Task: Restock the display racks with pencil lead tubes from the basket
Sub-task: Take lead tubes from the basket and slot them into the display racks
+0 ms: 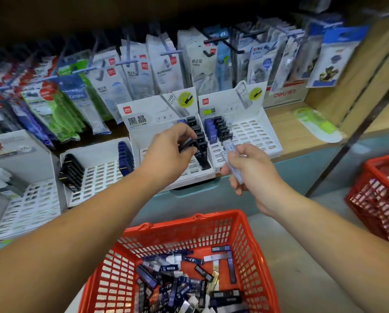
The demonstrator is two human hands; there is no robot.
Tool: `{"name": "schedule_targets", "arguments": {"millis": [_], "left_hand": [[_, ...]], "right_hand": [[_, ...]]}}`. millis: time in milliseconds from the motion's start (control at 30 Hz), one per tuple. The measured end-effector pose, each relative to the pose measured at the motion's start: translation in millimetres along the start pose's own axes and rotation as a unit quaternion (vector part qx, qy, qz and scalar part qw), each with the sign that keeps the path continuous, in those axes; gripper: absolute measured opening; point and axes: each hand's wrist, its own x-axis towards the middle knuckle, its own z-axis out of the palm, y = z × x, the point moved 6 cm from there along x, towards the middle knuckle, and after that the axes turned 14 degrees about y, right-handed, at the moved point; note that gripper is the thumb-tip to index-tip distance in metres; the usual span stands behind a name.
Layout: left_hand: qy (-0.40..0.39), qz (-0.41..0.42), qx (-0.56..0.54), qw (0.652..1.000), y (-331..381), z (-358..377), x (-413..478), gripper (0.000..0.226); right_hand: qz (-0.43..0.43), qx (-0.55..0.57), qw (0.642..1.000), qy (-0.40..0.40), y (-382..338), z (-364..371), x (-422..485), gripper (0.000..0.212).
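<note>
Black tube pinched in curled fingers of the left hand over the middle rack, ready to slot, right hand clamping a clear tube beside the next rack, spares waiting in the basket.

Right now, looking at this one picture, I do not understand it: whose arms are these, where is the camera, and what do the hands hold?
There is no machine: a person works with bare hands, and the only camera sits on that person's head, looking forward and down, so both arms are the wearer's. The left hand grips dark lead tubes over the middle white rack. The right hand pinches a clear tube before the neighbouring rack. Below, a red basket holds many loose tubes. A second red basket stands at the right; hanging packets fill the shelf behind.
</note>
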Motion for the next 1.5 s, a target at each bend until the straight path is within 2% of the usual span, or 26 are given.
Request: {"name": "schedule_targets", "arguments": {"millis": [200,367,467,533,600,700,800,900,967,1067,1200,1267,1367,1433,1500], "left_hand": [[-0.017,0.013,0.016,1.000,0,-1,5,0.016],[-0.038,0.068,0.038,0.996,16,15,0,0.015],[-0.015,0.077,0.055,0.995,21,15,-1,0.010],[0.015,0.028,0.014,0.999,22,7,-2,0.007],[0.020,-0.079,-0.073,0.994,19,1,-5,0.020],[-0.046,-0.254,-0.221,0.940,22,2,-14,0.038],[-0.113,-0.274,-0.246,0.923,28,5,-19,0.043],[-0.152,-0.291,-0.308,0.893,33,7,-23,0.038],[-0.159,-0.283,-0.334,0.885,36,6,-24,0.031],[-0.156,-0.252,-0.343,0.891,41,5,-24,0.018],[-0.131,-0.245,-0.343,0.897,41,-2,-25,0.012],[-0.131,-0.226,-0.304,0.916,40,-5,-28,0.016],[-0.155,-0.129,-0.173,0.964,44,-10,-37,0.023],[-0.171,-0.068,-0.127,0.975,51,-10,-46,0.024],[-0.188,-0.041,-0.109,0.975,58,-8,-50,0.028]], "right_hand": [[0.012,0.013,1.000,-0.009,3,2,1,0.006],[0.040,0.054,0.997,-0.028,4,4,3,0.013],[0.052,0.071,0.996,-0.032,3,3,3,0.017],[0.053,0.074,0.995,-0.030,2,1,3,0.020],[0.054,0.072,0.996,-0.028,1,-2,2,0.024],[0.080,0.091,0.992,-0.042,0,-3,-3,0.026],[0.118,0.109,0.984,-0.080,-4,0,-10,0.015],[0.105,0.093,0.983,-0.118,-11,2,-15,0.015],[0.078,0.075,0.986,-0.126,-14,2,-18,0.017],[0.061,0.078,0.988,-0.121,-14,1,-18,0.013],[0.051,0.063,0.993,-0.081,-18,-4,-16,0.020],[0.033,0.062,0.995,-0.064,-21,-6,-18,0.017],[0.008,0.058,0.996,-0.060,-23,-9,-26,0.011],[-0.001,0.048,0.996,-0.074,-24,-9,-33,0.018],[-0.001,0.043,0.996,-0.083,-26,-10,-39,0.017]]}}
